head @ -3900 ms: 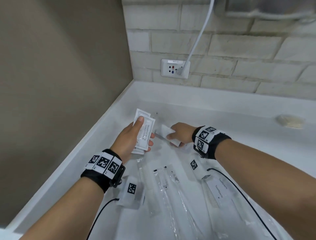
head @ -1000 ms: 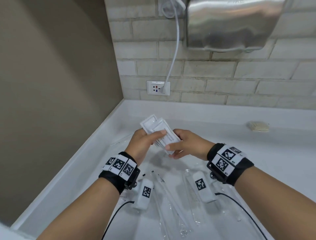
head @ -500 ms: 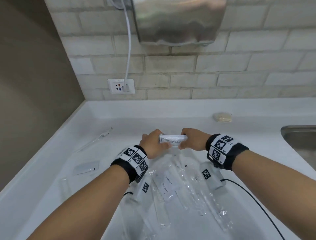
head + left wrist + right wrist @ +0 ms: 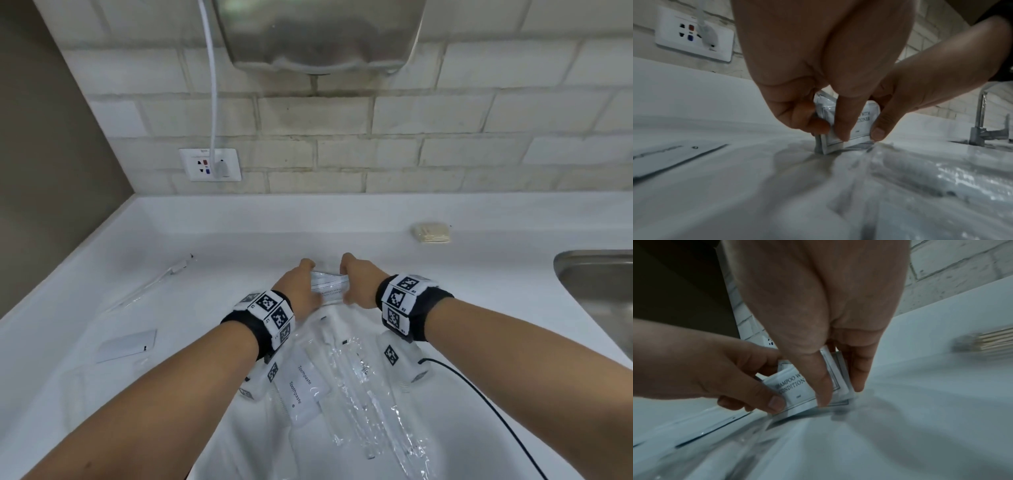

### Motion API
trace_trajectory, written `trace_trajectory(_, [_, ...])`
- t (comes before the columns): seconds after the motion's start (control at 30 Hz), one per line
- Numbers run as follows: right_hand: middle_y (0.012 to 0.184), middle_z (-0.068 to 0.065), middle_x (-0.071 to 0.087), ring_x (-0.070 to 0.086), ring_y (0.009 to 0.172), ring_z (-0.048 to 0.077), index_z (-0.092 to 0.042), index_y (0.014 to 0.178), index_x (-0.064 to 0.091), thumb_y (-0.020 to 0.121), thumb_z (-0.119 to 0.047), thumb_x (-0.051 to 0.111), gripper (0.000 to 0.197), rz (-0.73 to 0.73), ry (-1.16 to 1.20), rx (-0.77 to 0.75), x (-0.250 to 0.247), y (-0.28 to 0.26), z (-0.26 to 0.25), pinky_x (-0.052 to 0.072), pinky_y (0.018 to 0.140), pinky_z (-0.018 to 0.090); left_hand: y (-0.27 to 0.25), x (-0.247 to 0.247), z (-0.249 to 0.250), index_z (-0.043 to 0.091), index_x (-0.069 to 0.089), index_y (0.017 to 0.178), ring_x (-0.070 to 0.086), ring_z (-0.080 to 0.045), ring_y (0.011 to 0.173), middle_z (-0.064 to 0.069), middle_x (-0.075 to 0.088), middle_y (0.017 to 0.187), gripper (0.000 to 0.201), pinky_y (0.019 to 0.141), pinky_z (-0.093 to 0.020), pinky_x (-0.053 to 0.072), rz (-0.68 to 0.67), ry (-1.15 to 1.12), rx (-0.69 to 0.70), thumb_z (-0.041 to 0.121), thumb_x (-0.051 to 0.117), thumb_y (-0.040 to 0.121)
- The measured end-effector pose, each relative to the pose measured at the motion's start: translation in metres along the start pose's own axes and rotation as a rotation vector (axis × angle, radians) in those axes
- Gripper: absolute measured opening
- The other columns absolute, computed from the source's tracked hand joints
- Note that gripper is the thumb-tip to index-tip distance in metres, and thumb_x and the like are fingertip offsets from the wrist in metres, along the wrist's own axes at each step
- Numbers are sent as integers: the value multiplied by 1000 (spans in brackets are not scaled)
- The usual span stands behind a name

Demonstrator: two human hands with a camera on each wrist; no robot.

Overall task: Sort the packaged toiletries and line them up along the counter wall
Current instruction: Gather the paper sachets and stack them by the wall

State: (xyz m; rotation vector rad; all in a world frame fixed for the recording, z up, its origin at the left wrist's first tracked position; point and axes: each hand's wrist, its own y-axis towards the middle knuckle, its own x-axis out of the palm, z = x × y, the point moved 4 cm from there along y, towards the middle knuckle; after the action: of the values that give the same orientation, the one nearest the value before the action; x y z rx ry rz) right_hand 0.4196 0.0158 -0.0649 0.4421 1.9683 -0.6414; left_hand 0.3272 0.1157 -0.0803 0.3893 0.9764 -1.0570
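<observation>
A small stack of white shampoo sachets (image 4: 329, 287) stands on edge on the white counter (image 4: 239, 246), short of the back wall. My left hand (image 4: 301, 291) pinches its left end and my right hand (image 4: 356, 284) pinches its right end. The left wrist view shows the sachets (image 4: 864, 123) between my left hand (image 4: 826, 129) and the right thumb. From the right wrist, the print on the sachets (image 4: 795, 386) reads shampoo with conditioner, and my right hand (image 4: 840, 389) grips their edge. Toothpaste packets (image 4: 305, 387) and clear-wrapped toothbrushes (image 4: 356, 377) lie under my wrists.
A flat white packet (image 4: 126, 346) and a thin wrapped stick (image 4: 154, 281) lie at the left. A pack of cotton buds (image 4: 432, 233) sits by the back ledge. A steel sink (image 4: 603, 284) is at the right. A socket (image 4: 209, 164) and a hand dryer (image 4: 318, 34) hang on the brick wall.
Both hands squared the fanned sachets into one stack and brought it down edge-first onto the counter. The head view swung to the right, and the sink came into view.
</observation>
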Motion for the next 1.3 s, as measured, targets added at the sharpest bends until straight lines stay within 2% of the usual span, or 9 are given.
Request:
trace_trajectory(0.1, [108,17,57,55,84,26,-3,122,39,82,3,60,46,-15,-24,-26,8,0,2,47,65,32,-1,5,3,20,17,151,61,-24,95,-12,62,115,79,79,-27,48,-37,24,54,11,61,86])
trace_trajectory(0.3, [124,16,45,54,110,33,-5,130,41,83,2,57,51,-42,-173,-35,20,1,2,50,90,43,0,15,3,14,38,140,58,-27,102,-12,42,128,56,82,-33,50,-135,187,3,18,59,88])
trace_trajectory(0.6, [131,17,44,54,112,35,-3,134,44,93,-6,45,41,-128,-74,-69,8,0,12,45,95,37,7,11,0,15,41,142,55,-29,113,-14,48,130,51,91,-30,44,-105,191,45,18,53,93])
trace_trajectory(0.73, [115,8,52,53,104,25,-9,134,44,85,-10,66,54,-65,217,20,-6,11,37,44,88,30,20,5,0,17,42,139,61,-23,102,-7,60,123,56,87,-30,50,-154,107,7,23,65,87])
trace_trajectory(0.87, [98,8,50,59,95,30,-7,122,42,81,-1,71,50,-34,572,153,-24,28,62,54,91,47,53,-5,9,14,38,132,65,-25,90,-6,60,105,64,83,-35,56,-150,-121,-92,23,75,81])
trace_trajectory(0.97, [95,9,53,60,85,27,-9,116,40,81,-5,72,48,54,631,227,-44,45,81,57,86,42,82,-9,23,12,35,127,67,-25,85,-11,61,111,67,82,-38,59,-119,-311,-139,19,79,77])
trace_trajectory(1.13, [96,13,57,62,86,27,-7,105,45,81,-10,73,38,211,642,318,-68,73,109,57,87,43,130,-4,44,7,37,113,61,-25,74,-9,57,87,57,83,-44,59,-6,-440,-169,15,79,75])
trace_trajectory(1.2, [92,13,62,63,82,26,-11,84,53,83,-15,71,19,190,522,325,-71,83,116,58,85,40,147,0,46,4,50,90,61,-25,73,-7,56,73,35,78,-38,58,28,-390,-150,15,79,74])
trace_trajectory(1.3, [74,8,60,59,72,24,-15,66,50,83,-17,69,26,170,433,366,-68,98,127,56,76,34,167,11,44,5,64,61,60,-24,66,-8,60,59,25,75,-37,56,12,-289,-113,21,77,76])
